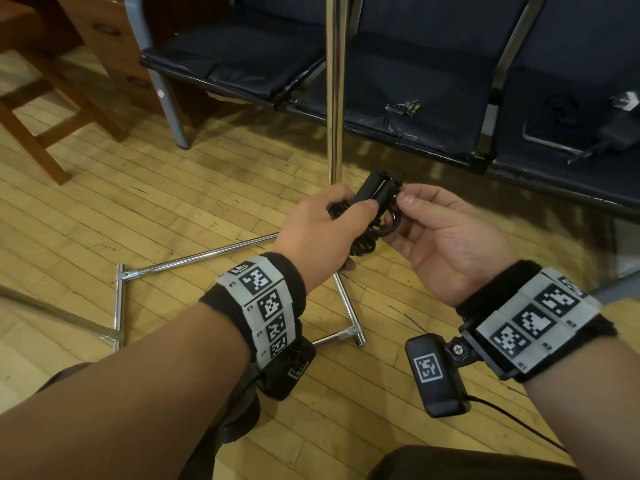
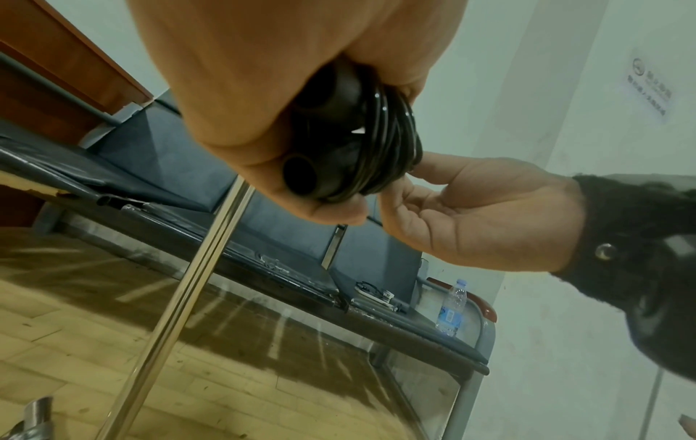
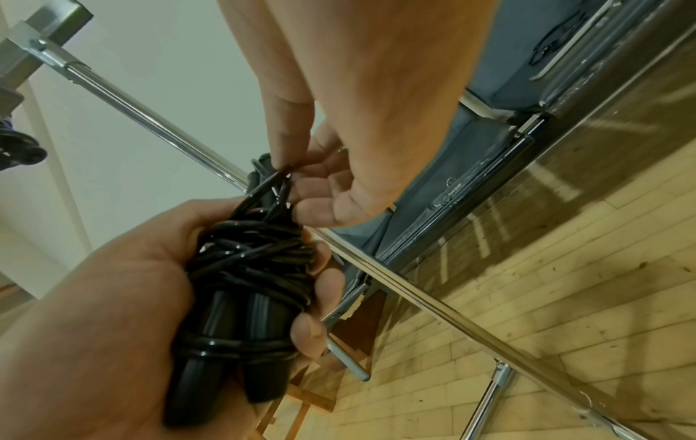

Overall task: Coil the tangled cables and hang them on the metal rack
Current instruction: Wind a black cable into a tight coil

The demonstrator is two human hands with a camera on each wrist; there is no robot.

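Left hand (image 1: 322, 226): wrapped round a black cable bundle (image 3: 244, 285), thumb laid across the top and the fingers (image 3: 309, 330) curled under it — a full grip in front of the body, above the floor.
Cable bundle: thin black cable wound many times round two black cylindrical handles that lie side by side; the turns cross one another in the middle, and one separate band of turns sits nearer the handles' rounded ends. In the left wrist view those two round ends (image 2: 301, 172) poke out below the palm.
Right hand (image 1: 446, 233): palm turned up just beside the bundle, thumb and forefinger pinching a loose loop of cable (image 3: 277, 181) at the bundle's far end; the other fingers (image 2: 391, 190) lie loosely bent beneath it.
Metal rack (image 1: 335, 98): a chrome upright pole rises straight behind the hands; its base tubes (image 1: 194, 259) lie on the floor below the wrists. The bundle is near the pole — whether it touches cannot be told.
Floor (image 1: 173, 188): pale wooden boards.
Bench (image 1: 415, 98): a row of dark padded seats behind the rack, carrying a small tangle of wire (image 1: 403, 108) and a black adapter with its cable (image 1: 616, 135).
Far end of bench: a clear water bottle (image 2: 452, 309) stands upright.
Left background: wooden furniture (image 1: 104, 46) with drawer handles.
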